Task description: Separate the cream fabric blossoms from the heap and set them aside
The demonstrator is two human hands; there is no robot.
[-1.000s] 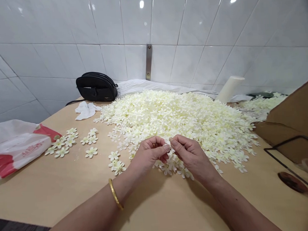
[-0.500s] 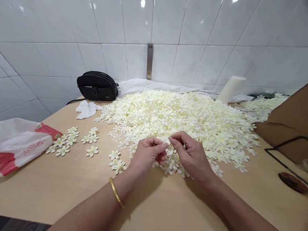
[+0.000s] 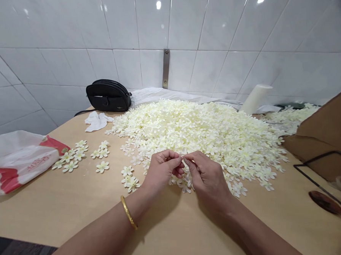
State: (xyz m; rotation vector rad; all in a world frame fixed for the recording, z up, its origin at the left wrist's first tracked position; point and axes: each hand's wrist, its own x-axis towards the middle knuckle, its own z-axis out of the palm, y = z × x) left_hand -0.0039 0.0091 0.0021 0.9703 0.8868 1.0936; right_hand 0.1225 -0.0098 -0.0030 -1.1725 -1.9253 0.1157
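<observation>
A big heap of pale cream artificial flowers (image 3: 187, 126) covers the middle of the wooden table (image 3: 86, 208). Over its front edge, my left hand (image 3: 164, 169), with a gold bangle (image 3: 128, 212) on the wrist, is closed in a pinch. Opposite it, my right hand (image 3: 209, 175) pinches thumb against forefinger, its fingertips meeting those of the left. Whatever lies between the fingertips is too small to make out. Left of my hands sits a small cluster of flowers (image 3: 129, 179); a single flower (image 3: 102, 167) and a few more groups lie farther left.
A red and white plastic bag (image 3: 26, 161) lies at the left edge. At the back stand a black pouch (image 3: 108, 95), a crumpled tissue (image 3: 97, 120) and a white cylinder (image 3: 256, 99). On the right are a cardboard piece (image 3: 325, 134) and a black metal frame (image 3: 313, 179).
My right hand has moved left and slightly down, so its fingertips now meet the left hand's. The left hand stays nearly in place.
</observation>
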